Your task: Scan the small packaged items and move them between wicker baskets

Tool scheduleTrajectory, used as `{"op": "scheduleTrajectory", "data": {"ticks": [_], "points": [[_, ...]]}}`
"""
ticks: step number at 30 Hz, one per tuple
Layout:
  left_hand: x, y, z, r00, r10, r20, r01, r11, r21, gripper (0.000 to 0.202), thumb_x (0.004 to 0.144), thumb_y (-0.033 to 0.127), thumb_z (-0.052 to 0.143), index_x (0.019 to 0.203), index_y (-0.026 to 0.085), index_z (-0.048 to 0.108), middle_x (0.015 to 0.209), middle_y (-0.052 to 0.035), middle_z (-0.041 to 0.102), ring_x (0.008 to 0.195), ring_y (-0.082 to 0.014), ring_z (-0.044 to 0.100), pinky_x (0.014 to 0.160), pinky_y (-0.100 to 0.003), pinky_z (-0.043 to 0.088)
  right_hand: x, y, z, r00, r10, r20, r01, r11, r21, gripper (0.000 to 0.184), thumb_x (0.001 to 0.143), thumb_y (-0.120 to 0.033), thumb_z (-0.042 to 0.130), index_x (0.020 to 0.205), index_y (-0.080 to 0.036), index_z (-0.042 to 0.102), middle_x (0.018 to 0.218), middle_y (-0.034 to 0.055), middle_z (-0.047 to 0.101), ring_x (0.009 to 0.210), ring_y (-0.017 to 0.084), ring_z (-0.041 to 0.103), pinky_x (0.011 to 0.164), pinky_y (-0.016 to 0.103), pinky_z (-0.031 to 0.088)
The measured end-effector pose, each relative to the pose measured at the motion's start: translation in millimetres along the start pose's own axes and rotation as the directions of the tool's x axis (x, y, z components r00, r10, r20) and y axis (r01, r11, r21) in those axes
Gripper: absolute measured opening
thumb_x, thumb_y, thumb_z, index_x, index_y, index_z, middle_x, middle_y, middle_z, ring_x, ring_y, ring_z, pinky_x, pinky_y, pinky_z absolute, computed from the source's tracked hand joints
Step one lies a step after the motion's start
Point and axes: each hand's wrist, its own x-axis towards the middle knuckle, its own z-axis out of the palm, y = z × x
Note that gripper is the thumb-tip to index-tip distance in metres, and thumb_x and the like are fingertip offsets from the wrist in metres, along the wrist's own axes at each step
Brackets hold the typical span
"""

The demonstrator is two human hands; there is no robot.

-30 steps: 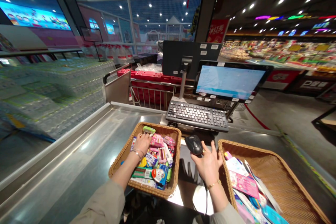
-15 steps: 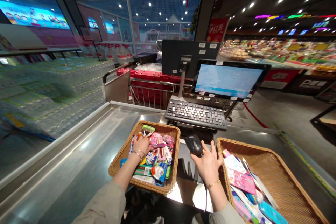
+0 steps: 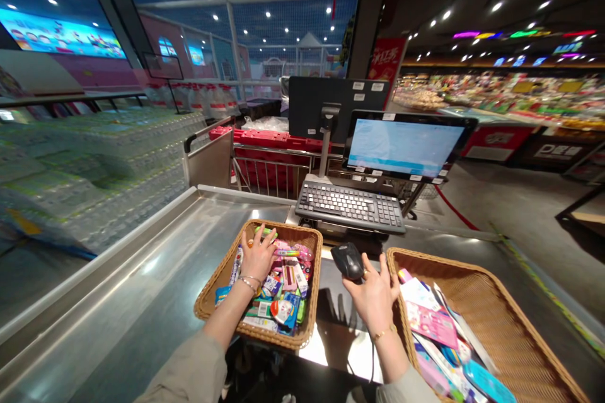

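My left hand (image 3: 259,257) is over the left wicker basket (image 3: 317,302), fingers spread among small packaged goods. A green item (image 3: 267,232) shows at its fingertips, and a pink pack (image 3: 288,253) with a rainbow-coloured strip lies to the right of the hand. My right hand (image 3: 375,293) is open between the two baskets, its fingers apart. Its thumb and index finger are beside a black computer mouse (image 3: 347,261); I cannot tell whether they touch it. The right wicker basket (image 3: 510,302) holds a pink pack (image 3: 432,324), a blue case (image 3: 489,381) and other flat packs.
A black keyboard (image 3: 350,204) and a lit monitor (image 3: 409,146) stand behind the baskets, with the back of another screen (image 3: 336,107) to their left. The steel counter (image 3: 155,277) has a raised edge (image 3: 108,261). Beyond it is a shopping cart (image 3: 274,170).
My left hand's fingers have spread and lifted slightly over the left basket. The rainbow-striped pink pack shows more clearly beside it. My right hand stays by the mouse.
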Motion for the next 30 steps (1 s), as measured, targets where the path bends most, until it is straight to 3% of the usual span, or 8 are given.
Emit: {"op": "scheduleTrajectory", "data": {"ticks": [6,14,30], "points": [[7.9,17.1,-8.9,0.986,-0.005,-0.166,-0.001,0.999,-0.034,0.016,0.086,0.029,0.063,0.098,0.029,0.073,0.145,-0.0026,0.055,0.145,-0.0345,0.032,0.115,-0.072,-0.004,-1.7,1.1,-2.5,1.0,-0.015,-0.026,0.015,1.0,0.003,0.017,0.074,-0.037,0.065,0.082,-0.024,0.075,0.131,0.0056,0.065,0.143,0.034,0.03,0.11,0.057,0.019],[20.7,53.9,-10.8,0.96,-0.001,-0.281,-0.028,0.995,-0.099,0.017,0.086,0.035,0.065,0.1,0.03,0.072,0.145,-0.0016,0.055,0.144,-0.037,0.032,0.115,-0.072,-0.002,-2.7,2.5,-7.4,1.0,-0.017,-0.009,0.017,1.0,0.004,0.013,0.076,-0.034,0.065,0.08,-0.024,0.073,0.134,0.0049,0.062,0.144,0.034,0.027,0.109,0.061,0.017],[40.2,118.2,-1.3,0.959,0.058,-0.276,-0.124,0.966,-0.226,0.021,0.09,0.039,0.058,0.104,0.032,0.071,0.147,-0.0005,0.052,0.147,-0.0351,0.027,0.116,-0.07,-0.003,-6.6,4.1,-34.2,0.998,0.055,0.029,-0.056,0.998,0.026,0.016,0.073,-0.031,0.062,0.08,-0.025,0.074,0.138,0.0042,0.059,0.145,0.034,0.023,0.111,0.062,0.012]]}}
